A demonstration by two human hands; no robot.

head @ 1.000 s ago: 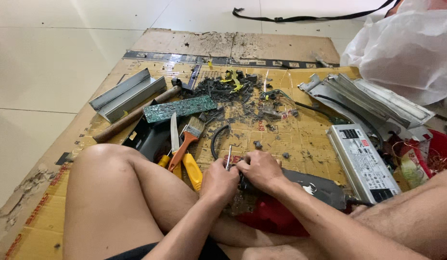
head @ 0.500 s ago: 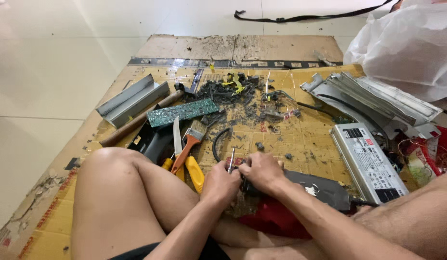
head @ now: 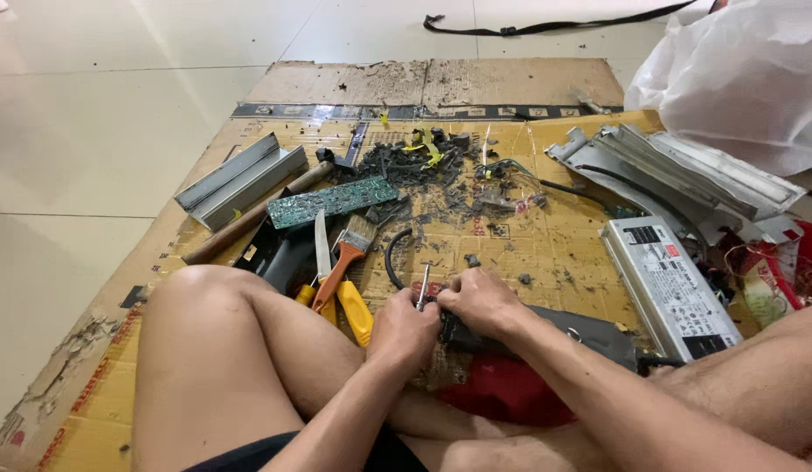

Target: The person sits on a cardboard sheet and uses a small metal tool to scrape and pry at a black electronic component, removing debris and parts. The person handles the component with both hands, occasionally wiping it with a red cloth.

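Far left on the cardboard sheet point(head: 563, 253), 2 grey metal channels point(head: 240, 179) are laid side by side, a hammer point(head: 257, 214) running beneath them. Next a green circuit board point(head: 333, 201) is seen, then a knife point(head: 322, 249), an orange-handled brush point(head: 346, 253) and a yellow-handled tool point(head: 354, 312), all just beside the raised knee. The left hand point(head: 406, 328) is closed in a fist around a thin metal tool point(head: 423, 287), probably a screwdriver, shaft held upright with the tip hidden at the work. The right hand point(head: 480, 301) is pressed flat, fingers curled, on the near end of a dark casing point(head: 589, 332), which lies on the cardboard directly under and between both hands and extends right toward a silver power supply point(head: 668, 284). Risk judged: the tip could be slipped off the casing and driven into the right hand's fingers, since they touch it just beside the shaft; the bare leg below is also exposed. Loose black debris point(head: 423, 166) could let the casing skid under pressure. Bent metal housings point(head: 686, 175) and a white plastic bag point(head: 747, 79) are noted far right.
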